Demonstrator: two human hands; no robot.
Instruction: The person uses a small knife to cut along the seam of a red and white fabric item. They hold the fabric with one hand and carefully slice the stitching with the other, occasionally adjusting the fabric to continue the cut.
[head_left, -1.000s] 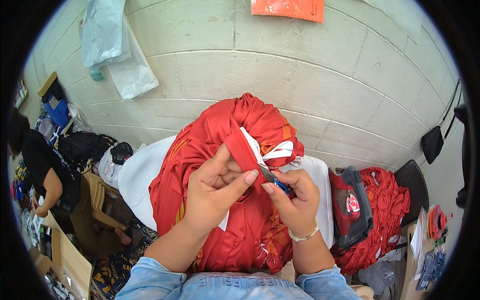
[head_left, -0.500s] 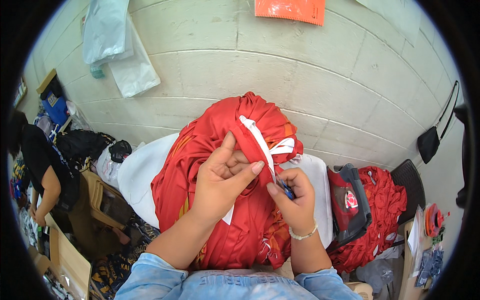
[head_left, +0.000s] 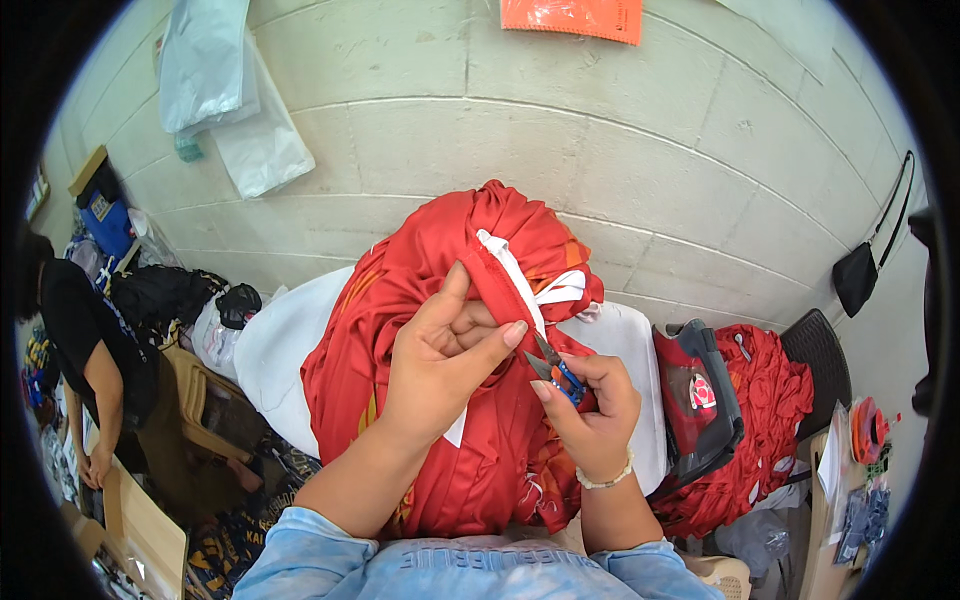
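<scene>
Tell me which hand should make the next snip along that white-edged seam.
Right, probably. The right hand already holds the small blue-handled snips, blades pointing at the white trim. The left hand is busy pinching the red garment taut.

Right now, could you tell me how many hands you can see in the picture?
3: the left hand pinching the red garment, the right hand holding small snips, and a co-worker's hand at far left. Their other hand is hidden.

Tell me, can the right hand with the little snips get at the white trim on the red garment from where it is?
Probably yes. The right hand holds the snips with the blades pointing up at the white trim, close below it. The left hand pinches the red garment beside the trim, and nothing lies between blades and trim.
</scene>
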